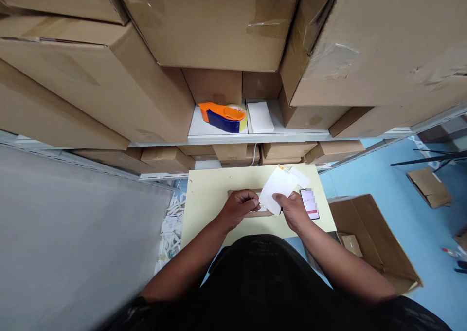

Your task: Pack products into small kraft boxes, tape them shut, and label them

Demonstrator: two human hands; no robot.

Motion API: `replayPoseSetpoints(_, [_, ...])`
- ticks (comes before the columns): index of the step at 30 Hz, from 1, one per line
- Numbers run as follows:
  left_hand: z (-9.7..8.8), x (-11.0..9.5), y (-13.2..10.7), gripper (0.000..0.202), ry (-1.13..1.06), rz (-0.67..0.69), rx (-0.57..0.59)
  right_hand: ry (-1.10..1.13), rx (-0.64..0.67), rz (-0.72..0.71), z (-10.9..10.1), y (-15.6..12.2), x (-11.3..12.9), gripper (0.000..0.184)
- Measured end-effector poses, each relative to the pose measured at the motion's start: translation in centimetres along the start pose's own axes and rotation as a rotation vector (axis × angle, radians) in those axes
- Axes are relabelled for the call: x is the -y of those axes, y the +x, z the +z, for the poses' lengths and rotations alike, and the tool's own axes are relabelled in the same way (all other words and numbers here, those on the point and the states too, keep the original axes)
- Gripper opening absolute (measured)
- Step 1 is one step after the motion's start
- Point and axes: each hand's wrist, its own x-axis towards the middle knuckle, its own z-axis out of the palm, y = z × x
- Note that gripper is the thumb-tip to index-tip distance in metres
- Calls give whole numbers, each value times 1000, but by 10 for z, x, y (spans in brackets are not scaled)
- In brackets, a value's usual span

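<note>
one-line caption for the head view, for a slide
Both hands, left and right, hold a white sheet over a small box on a yellow table.

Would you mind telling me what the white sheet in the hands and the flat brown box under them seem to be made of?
The white sheet looks like thin matte paper, perhaps a label: it stands flat without glare. The flat brown box looks like plain cardboard, dull tan like the shelf cartons.

No legible text: the phone (310, 203) screen at 3 o'clock of the white sheet (278, 191) is blurred; the sheet appears blank.
</note>
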Motion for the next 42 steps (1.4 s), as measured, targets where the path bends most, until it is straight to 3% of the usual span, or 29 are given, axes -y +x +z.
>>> replayPoseSetpoints(7, [-1, 4, 2, 19, -32, 24, -9, -91, 8, -35, -6, -3, 0, 24])
replayPoseSetpoints(11, [-2, -2, 0, 22, 100, 46, 8, -119, 76, -35, -9, -2, 3, 25])
replayPoseSetpoints(15, [1, -5, -4, 19, 201, -11, -14, -67, 68, -37, -5, -2, 10, 34])
replayPoseSetpoints(20, [3, -8, -9, 19, 126, -64, 52, 57, 68, -21, 6, -5, 20, 45])
replayPoseSetpoints(26, [-1, -13, -13, 21, 153, 16, 136, 27, -43, -110, 11, -3, 28, 47])
replayPoseSetpoints(31, [3, -14, -13, 24, 114, 27, 102, -45, -123, -204, 12, -4, 34, 41])
replayPoseSetpoints(42, [5, -17, -17, 18, 114, -14, 5, 6, -173, -211, 20, -3, 39, 42])
